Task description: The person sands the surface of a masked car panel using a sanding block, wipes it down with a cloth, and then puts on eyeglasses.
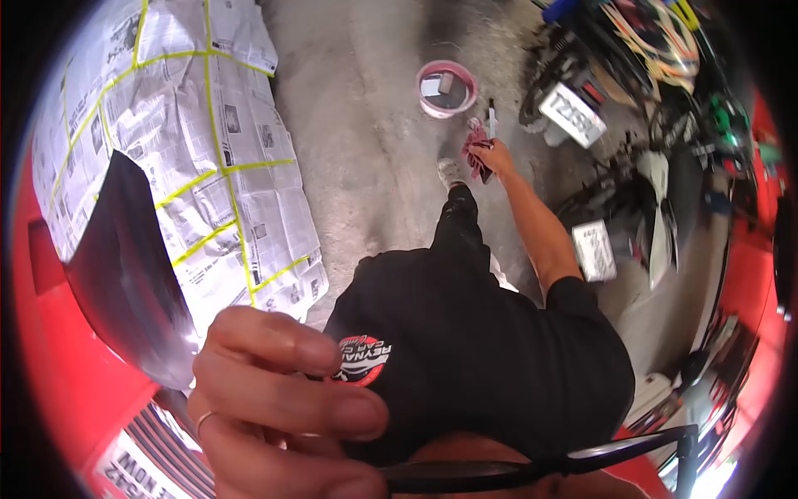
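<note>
My left hand (287, 403) is large and close to the camera, its fingers curled. The lowest finger overlaps the edge of dark-framed glasses (532, 464), and I cannot make out what, if anything, the fingers grip. Low by my leg, my right hand (495, 160) is closed round a crumpled dark red cloth (475, 148). A white tube with a black tip (491, 121) shows just beyond that hand; whether it is held is unclear. Past it stands a pink-rimmed bucket (426, 105) on the floor, with a light block and a brown block inside.
At left, a large surface is covered in newspaper (187, 108) with yellow-green tape, beside a dark panel (129, 266) and red bodywork (58, 349). Motorcycles with licence plates (572, 115) line the right. Concrete floor (357, 100) runs between them.
</note>
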